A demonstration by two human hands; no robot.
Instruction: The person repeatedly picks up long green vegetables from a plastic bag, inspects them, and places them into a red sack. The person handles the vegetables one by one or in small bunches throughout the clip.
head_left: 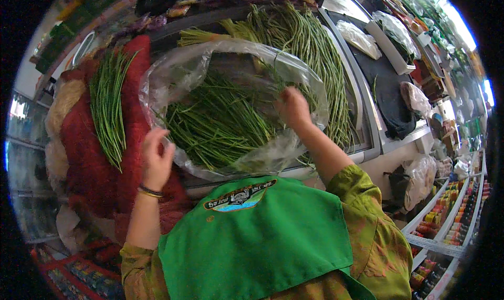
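Work looks partway: left hand (156, 161), loosely open, at the clear bag's (181, 68) eight-o'clock rim; many green stalks (218, 124) left inside; right hand (294, 109) at three, grip I can't make out; one bunch (109, 108) laid on red sacking (135, 85), nine o'clock.

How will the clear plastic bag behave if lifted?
The clear plastic bag is probably floppy: it's creased and wavy. It's likely light itself, being see-through. The green stalks inside would probably shift, as they lie loose and crisscrossed.

Right hand (295, 110) blurred, its grip unclear to me; apron (257, 242) cut off below; shelf goods (439, 214) too small to identify.
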